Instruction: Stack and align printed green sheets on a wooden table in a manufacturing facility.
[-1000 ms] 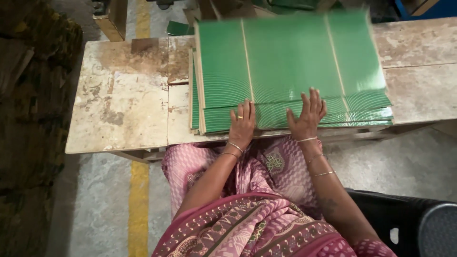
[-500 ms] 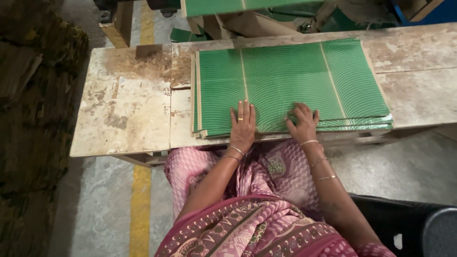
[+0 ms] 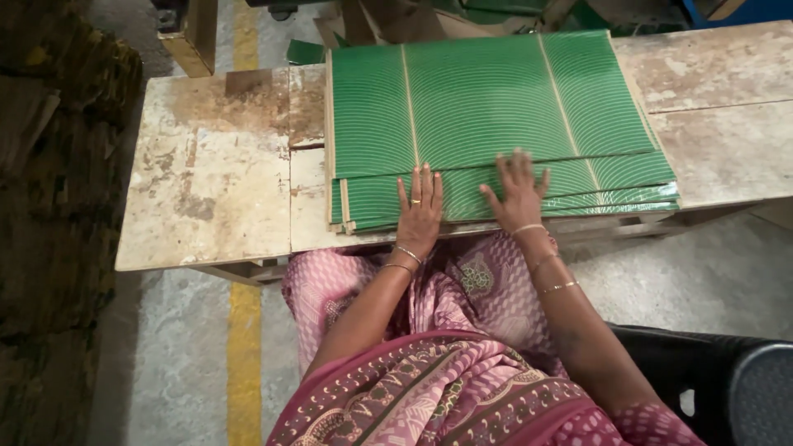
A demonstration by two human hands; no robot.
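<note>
You have one stack of green ribbed sheets (image 3: 496, 107) on the worn wooden table (image 3: 206, 182), its layers too many and too thin to count, and two hands on it. Your left hand (image 3: 420, 211) and right hand (image 3: 519, 192) both lie flat, fingers spread, pressing the near edge and gripping nothing. The stack's near edge reaches the table's front rim; bare tabletop lies open on both sides.

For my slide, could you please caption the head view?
Both hands, left hand and right hand, press flat on stacked green sheets on a worn table.
</note>
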